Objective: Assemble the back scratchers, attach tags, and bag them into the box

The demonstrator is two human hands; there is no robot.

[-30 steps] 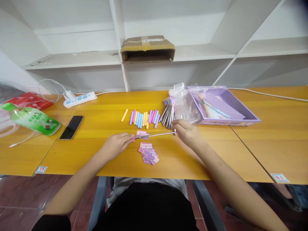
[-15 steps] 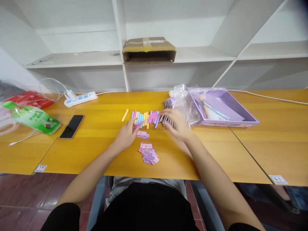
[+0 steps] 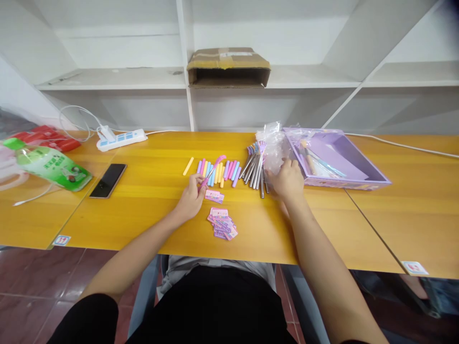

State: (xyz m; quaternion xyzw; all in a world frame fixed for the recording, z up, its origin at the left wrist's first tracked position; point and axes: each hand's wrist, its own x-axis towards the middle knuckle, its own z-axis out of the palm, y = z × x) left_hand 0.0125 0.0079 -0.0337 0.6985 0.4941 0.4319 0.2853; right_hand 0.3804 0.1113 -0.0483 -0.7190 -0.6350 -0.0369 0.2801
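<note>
Overall, white shelving (image 3: 304, 76) fills the far side, above a wood-coloured table (image 3: 272, 229). On the table's far right sits an open purple box (image 3: 351, 182), with slim items in clear wrapping inside. An open cardboard box (image 3: 229, 58) rests on the middle shelf. At far left, a green-capped drink bottle (image 3: 53, 167) lies on its side. A crumpled clear plastic bag (image 3: 275, 153) lies against the left wall of the purple box. The right hand (image 3: 289, 179) reaches to the bag's near edge, fingers bent; whether it grips anything there, I cannot tell. The left hand (image 3: 191, 197) pinches a slender pink-and-metal stick between thumb and fingers. A white power strip (image 3: 122, 139) lies at the far left, with a dark-screened smartphone (image 3: 108, 181) nearer. Metal rods (image 3: 254, 172) with colourful tops lie bunched just left of the right hand. Two overlapping groups of pink-and-purple cards (image 3: 222, 223) lie near centre, one behind the other. The stick (image 3: 218, 160) slants away to the right above a row of short pastel tubes (image 3: 229, 170); one yellow tube (image 3: 188, 166) lies apart to the left.
</note>
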